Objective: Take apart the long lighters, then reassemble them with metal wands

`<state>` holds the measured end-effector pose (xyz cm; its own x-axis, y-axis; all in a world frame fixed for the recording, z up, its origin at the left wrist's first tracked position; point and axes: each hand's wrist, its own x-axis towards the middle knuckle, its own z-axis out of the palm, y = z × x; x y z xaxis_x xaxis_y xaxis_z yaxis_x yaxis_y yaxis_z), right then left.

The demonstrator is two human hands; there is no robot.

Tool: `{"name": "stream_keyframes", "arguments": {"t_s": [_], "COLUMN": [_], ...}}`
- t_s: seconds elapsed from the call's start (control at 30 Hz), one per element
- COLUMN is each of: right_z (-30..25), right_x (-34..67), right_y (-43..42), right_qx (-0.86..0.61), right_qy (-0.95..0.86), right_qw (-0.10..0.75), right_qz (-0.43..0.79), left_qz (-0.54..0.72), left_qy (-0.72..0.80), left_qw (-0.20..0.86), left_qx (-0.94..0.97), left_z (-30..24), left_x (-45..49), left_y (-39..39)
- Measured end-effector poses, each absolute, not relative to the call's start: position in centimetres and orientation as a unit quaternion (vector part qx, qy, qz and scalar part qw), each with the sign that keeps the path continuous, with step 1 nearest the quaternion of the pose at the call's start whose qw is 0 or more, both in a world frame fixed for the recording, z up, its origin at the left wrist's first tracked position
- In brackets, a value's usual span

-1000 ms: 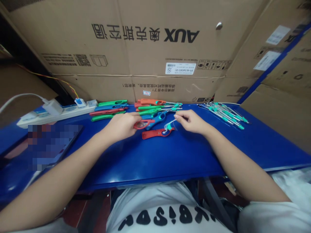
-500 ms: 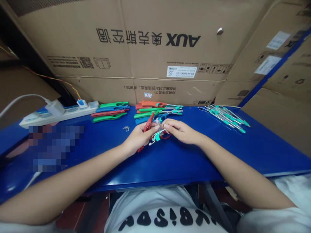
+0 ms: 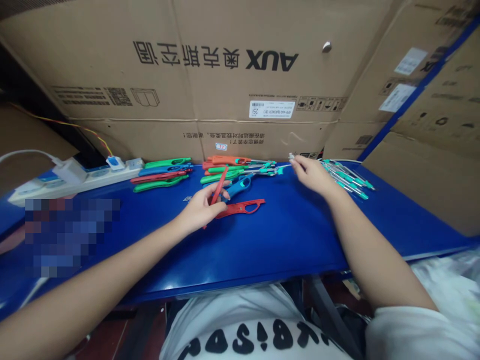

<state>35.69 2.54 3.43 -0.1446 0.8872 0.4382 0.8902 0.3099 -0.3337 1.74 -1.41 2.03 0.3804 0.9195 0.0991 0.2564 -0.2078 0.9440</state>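
Observation:
My left hand is closed around a narrow red plastic handle shell, which stands tilted between thumb and fingers. A second red shell with a finger loop reaches out to the right from beneath the thumb; whether it is gripped or lies on the table I cannot tell. Up and to the right, my right hand pinches a small whitish part. Thin white wires and a teal tab hang on its left side. Just beyond my left hand lies a blue handle.
Behind my hands lie orange and green lighters with metal rods. Several coloured handles sit at left near a white power strip. Metal rods with teal parts lie at right. A cardboard wall backs the blue table.
My hands have parted. The right one has moved right and away from me with the whitish wired part, while the left keeps the red shell. The looped red shell now shows clearly.

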Motion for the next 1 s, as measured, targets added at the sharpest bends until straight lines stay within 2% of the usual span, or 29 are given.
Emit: {"name": "stream_keyframes", "arguments": {"t_s": [0.13,0.23,0.33,0.43,0.57,0.63,0.87,1.0], "right_z": [2.2,1.4,1.2,1.2,0.4,-0.4,-1.1,-0.1], "right_x": [41.0,42.7,42.8,42.0,40.4,40.1,40.1,36.9], "right_y": [4.2,4.6,4.6,4.8,5.7,6.1,6.1,5.0], "right_qx": [-0.767,-0.806,-0.824,-0.804,-0.73,-0.737,-0.774,-0.677], "right_qy": [-0.631,-0.588,-0.565,-0.582,-0.662,-0.657,-0.613,-0.694], "right_qw": [0.116,0.064,0.049,0.1,0.166,0.157,0.158,0.246], "right_qz": [-0.014,0.009,-0.012,-0.06,0.007,0.032,0.004,0.014], "left_qz": [0.331,0.342,0.315,0.285,0.237,0.231,0.227,0.22], "left_qy": [0.406,0.367,0.359,0.343,0.32,0.308,0.326,0.315], "left_qw": [0.432,0.324,0.223,0.166,0.115,0.112,0.143,0.153], "left_qx": [0.734,0.802,0.85,0.879,0.91,0.916,0.907,0.91], "left_z": [0.5,-0.1,0.3,0.8,0.7,0.4,0.8,0.6], "left_x": [0.9,0.8,0.9,0.9,0.6,0.4,0.5,0.9], "left_y": [-0.3,-0.1,-0.7,-1.3,-1.1,-0.8,-1.1,-1.2]}}
